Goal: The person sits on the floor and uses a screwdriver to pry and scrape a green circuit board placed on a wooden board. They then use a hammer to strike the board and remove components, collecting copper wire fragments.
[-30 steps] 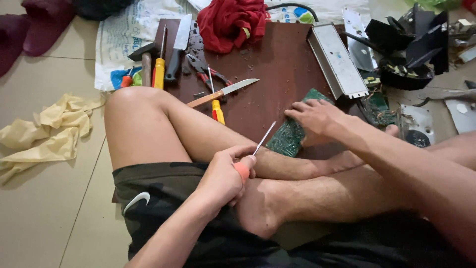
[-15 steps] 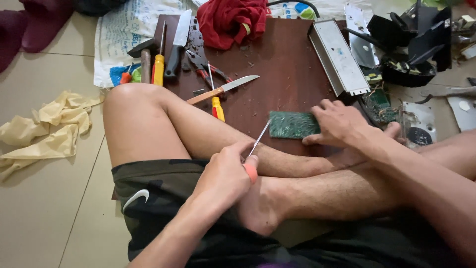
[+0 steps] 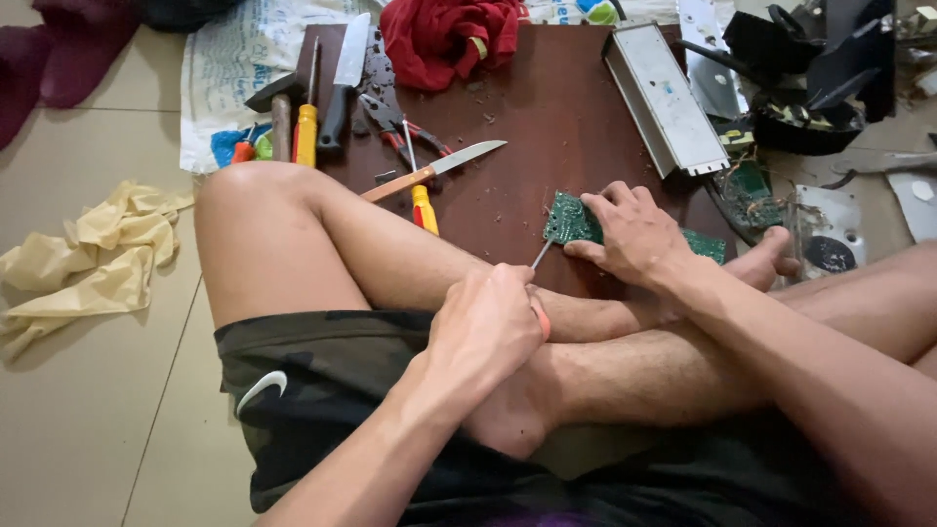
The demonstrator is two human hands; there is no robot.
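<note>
I sit cross-legged on the floor in front of a dark brown wooden board (image 3: 547, 107). My left hand (image 3: 483, 327) is closed around an orange-handled screwdriver (image 3: 540, 256), whose thin shaft points up and right. Its tip touches the left edge of a green circuit board (image 3: 566, 220) lying on the wood. My right hand (image 3: 630, 234) lies flat on that circuit board, fingers spread over its top, and hides most of it. A strip of green (image 3: 705, 244) shows to the right of the wrist.
A knife (image 3: 459, 161), a yellow-handled screwdriver (image 3: 423, 205) and pliers (image 3: 390, 117) lie on the wood. More tools (image 3: 307, 127) sit at its left edge. A red cloth (image 3: 444, 34) and a grey metal case (image 3: 664, 98) lie at the back, electronic scrap (image 3: 781, 195) on the right, and a crumpled yellow cloth (image 3: 88, 254) on the tiles.
My right hand has slid the circuit board away from my shin onto the wood and turned it. The screwdriver tip has followed and now meets the board's left edge.
</note>
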